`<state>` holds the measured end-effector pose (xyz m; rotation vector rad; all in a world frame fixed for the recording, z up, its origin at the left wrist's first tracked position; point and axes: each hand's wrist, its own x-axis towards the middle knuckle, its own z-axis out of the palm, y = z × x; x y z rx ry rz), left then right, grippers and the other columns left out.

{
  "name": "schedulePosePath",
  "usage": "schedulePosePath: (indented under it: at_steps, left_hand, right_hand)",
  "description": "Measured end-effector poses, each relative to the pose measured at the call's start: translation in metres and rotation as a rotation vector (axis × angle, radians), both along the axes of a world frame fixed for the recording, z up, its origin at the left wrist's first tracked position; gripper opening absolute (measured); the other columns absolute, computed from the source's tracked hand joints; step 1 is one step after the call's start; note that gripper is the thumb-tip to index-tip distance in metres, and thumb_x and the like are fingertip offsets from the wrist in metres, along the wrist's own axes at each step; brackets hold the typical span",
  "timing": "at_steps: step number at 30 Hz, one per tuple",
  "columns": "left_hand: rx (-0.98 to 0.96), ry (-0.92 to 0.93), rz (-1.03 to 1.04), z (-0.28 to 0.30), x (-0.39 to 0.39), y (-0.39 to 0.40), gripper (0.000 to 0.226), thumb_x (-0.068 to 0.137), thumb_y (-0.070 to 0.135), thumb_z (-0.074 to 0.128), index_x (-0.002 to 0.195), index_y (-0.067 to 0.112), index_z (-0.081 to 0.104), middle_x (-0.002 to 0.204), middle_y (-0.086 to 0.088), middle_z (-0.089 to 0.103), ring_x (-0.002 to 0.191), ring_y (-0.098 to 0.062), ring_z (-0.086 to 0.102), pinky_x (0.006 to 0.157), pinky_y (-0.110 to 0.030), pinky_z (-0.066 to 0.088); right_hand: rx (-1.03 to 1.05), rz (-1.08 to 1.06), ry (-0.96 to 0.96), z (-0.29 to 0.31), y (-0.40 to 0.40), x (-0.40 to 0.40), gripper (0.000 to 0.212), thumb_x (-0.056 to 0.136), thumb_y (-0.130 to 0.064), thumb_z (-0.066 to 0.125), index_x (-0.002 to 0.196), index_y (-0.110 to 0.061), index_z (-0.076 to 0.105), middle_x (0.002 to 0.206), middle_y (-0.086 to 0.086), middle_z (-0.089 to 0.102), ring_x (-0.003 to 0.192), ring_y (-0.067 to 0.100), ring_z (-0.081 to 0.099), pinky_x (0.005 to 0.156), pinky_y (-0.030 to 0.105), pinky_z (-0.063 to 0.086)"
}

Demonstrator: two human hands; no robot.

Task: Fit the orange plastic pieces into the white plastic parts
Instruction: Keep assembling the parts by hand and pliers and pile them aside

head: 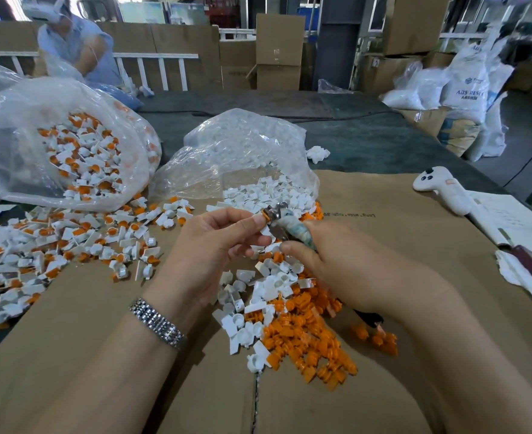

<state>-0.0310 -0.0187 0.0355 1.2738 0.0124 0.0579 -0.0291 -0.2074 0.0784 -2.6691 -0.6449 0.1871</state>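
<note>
Here, left hand (224, 236): raised above the table, fingers curled, thumb and fingertips pinching a small orange piece (266, 214) against the tip of the tool.
Right hand (340, 264): fingers wrapped around the taped handle of a metal plier-like tool (278, 219), whose head meets the orange piece; whether a white part sits between the two cannot be told.
Loose orange pieces (308, 336): a heap on the cardboard sheet (383, 220), just below and under the right hand.
Loose white parts (246, 311): scattered beside the orange heap, touching it, between the two wrists.
Open clear bag (236, 151): behind the hands, spilling plain white parts onto the cardboard.
Assembled parts (70, 233): white with orange fitted, spread at the left.
Large clear bag (55, 142): far left, holding more white-and-orange parts.
Wristwatch (158, 322): metal band on the left wrist.
White controller (443, 189): on the cardboard at right, well apart from the hands.
Table (383, 142): dark covering, showing beyond the cardboard.
</note>
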Motion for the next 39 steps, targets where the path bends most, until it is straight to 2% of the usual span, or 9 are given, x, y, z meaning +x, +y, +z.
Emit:
schedulePosePath:
  at_steps: [7, 10, 14, 18, 21, 24, 27, 32, 39]
  left_hand:
    - [0.003, -0.004, -0.014, 0.000, 0.002, 0.002, 0.023, 0.076, 0.017, 0.080, 0.093, 0.004, 0.073, 0.083, -0.012, 0.075, 0.076, -0.020, 0.074, 0.059, -0.020, 0.056]
    - [0.061, -0.041, 0.072, 0.001, 0.000, 0.011, 0.020, 0.081, 0.021, 0.077, 0.096, 0.008, 0.073, 0.087, -0.008, 0.076, 0.079, -0.019, 0.074, 0.063, -0.022, 0.059]
    - [0.665, -0.093, 0.604, -0.003, 0.001, 0.032, 0.011, 0.099, 0.025, 0.066, 0.089, 0.026, 0.070, 0.082, 0.004, 0.073, 0.074, -0.008, 0.069, 0.062, -0.027, 0.055]
    - [1.028, -0.028, 0.884, -0.004, 0.008, 0.049, 0.010, 0.096, 0.015, 0.065, 0.103, 0.021, 0.068, 0.114, -0.007, 0.063, 0.089, -0.025, 0.063, 0.068, -0.036, 0.049]
    - [1.117, -0.054, 0.762, -0.006, 0.007, 0.048, 0.008, 0.093, 0.018, 0.070, 0.099, 0.023, 0.069, 0.116, -0.007, 0.058, 0.086, -0.019, 0.058, 0.063, -0.023, 0.040]
    - [0.995, -0.050, 0.323, -0.005, 0.003, 0.043, 0.007, 0.086, 0.029, 0.078, 0.082, 0.028, 0.073, 0.082, 0.006, 0.071, 0.073, -0.005, 0.063, 0.060, -0.021, 0.043]
    - [1.034, 0.008, -0.084, -0.003, -0.001, 0.045, 0.014, 0.080, 0.040, 0.083, 0.079, 0.028, 0.075, 0.082, 0.011, 0.074, 0.075, -0.007, 0.067, 0.061, -0.016, 0.052]
    - [1.094, 0.065, -0.191, 0.000, -0.001, 0.052, 0.010, 0.080, 0.040, 0.084, 0.084, 0.033, 0.079, 0.086, 0.010, 0.077, 0.079, -0.007, 0.069, 0.072, -0.025, 0.054]
    - [1.179, 0.088, -0.196, -0.001, -0.001, 0.049, 0.004, 0.085, 0.033, 0.082, 0.083, 0.033, 0.078, 0.080, 0.019, 0.075, 0.075, 0.003, 0.068, 0.060, -0.008, 0.048]
  right_hand:
    - [0.059, 0.017, -0.040, 0.000, -0.002, 0.002, 0.037, 0.101, -0.055, 0.041, 0.077, -0.028, 0.047, 0.070, -0.006, 0.051, 0.058, 0.008, 0.046, 0.054, 0.025, 0.032]
    - [0.106, 0.024, 0.001, 0.003, -0.013, 0.003, 0.043, 0.096, -0.063, 0.043, 0.077, -0.026, 0.054, 0.068, -0.004, 0.057, 0.055, 0.007, 0.051, 0.054, 0.028, 0.041]
    - [0.173, -0.138, -0.073, 0.000, -0.029, 0.014, 0.047, 0.092, -0.068, 0.042, 0.087, -0.024, 0.056, 0.079, 0.000, 0.061, 0.070, 0.017, 0.060, 0.066, 0.044, 0.054]
    - [0.053, -0.335, -0.141, -0.017, -0.041, 0.028, 0.044, 0.096, -0.066, 0.043, 0.095, -0.024, 0.057, 0.090, 0.000, 0.061, 0.081, 0.019, 0.060, 0.072, 0.042, 0.052]
    - [-0.047, -0.447, -0.144, -0.030, -0.051, 0.039, 0.047, 0.095, -0.066, 0.045, 0.102, -0.021, 0.058, 0.096, 0.002, 0.059, 0.086, 0.021, 0.057, 0.072, 0.040, 0.048]
    - [-0.103, -0.494, -0.141, -0.038, -0.056, 0.046, 0.051, 0.095, -0.065, 0.048, 0.110, -0.018, 0.060, 0.101, 0.004, 0.056, 0.091, 0.023, 0.055, 0.070, 0.037, 0.043]
    - [-0.139, -0.508, -0.144, -0.043, -0.056, 0.048, 0.052, 0.095, -0.064, 0.050, 0.115, -0.017, 0.059, 0.104, 0.004, 0.054, 0.091, 0.022, 0.051, 0.069, 0.036, 0.040]
    - [-0.186, -0.503, -0.146, -0.045, -0.053, 0.048, 0.056, 0.093, -0.064, 0.054, 0.119, -0.014, 0.058, 0.107, 0.006, 0.055, 0.098, 0.025, 0.054, 0.071, 0.036, 0.040]
    - [-0.296, -0.468, -0.153, -0.047, -0.045, 0.044, 0.064, 0.089, -0.070, 0.054, 0.122, -0.016, 0.059, 0.120, 0.011, 0.056, 0.113, 0.030, 0.054, 0.090, 0.044, 0.050]
